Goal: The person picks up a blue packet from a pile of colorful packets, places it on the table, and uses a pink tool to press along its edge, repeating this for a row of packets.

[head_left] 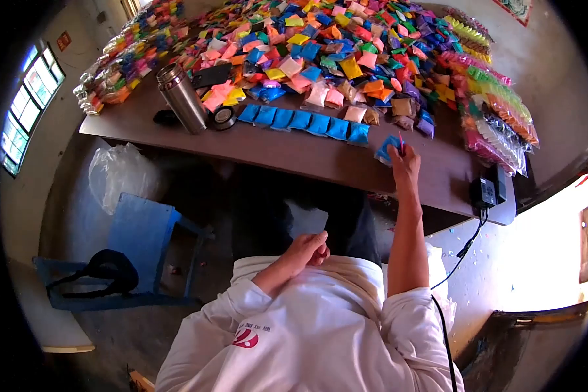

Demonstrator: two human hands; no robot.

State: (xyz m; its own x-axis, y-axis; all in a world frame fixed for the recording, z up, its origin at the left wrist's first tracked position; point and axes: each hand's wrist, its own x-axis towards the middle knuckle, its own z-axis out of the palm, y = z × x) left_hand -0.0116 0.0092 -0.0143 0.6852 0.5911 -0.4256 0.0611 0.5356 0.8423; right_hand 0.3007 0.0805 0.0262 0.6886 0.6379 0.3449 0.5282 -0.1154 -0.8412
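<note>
My right hand is over the front part of the table, its fingers closed on a small blue packet. A thin pink strip stands up by the fingertips. Just left of it, a row of several blue packets lies side by side along the table. At my waist, over my lap, my left hand is closed with the fingers curled in. What it holds, if anything, cannot be made out. A pale, flat shape shows just beyond its fingertips.
A large heap of coloured packets covers the back of the brown table. Bundled packets line the right end. A steel flask, its lid and a black power adapter are near the edge. A blue chair stands left.
</note>
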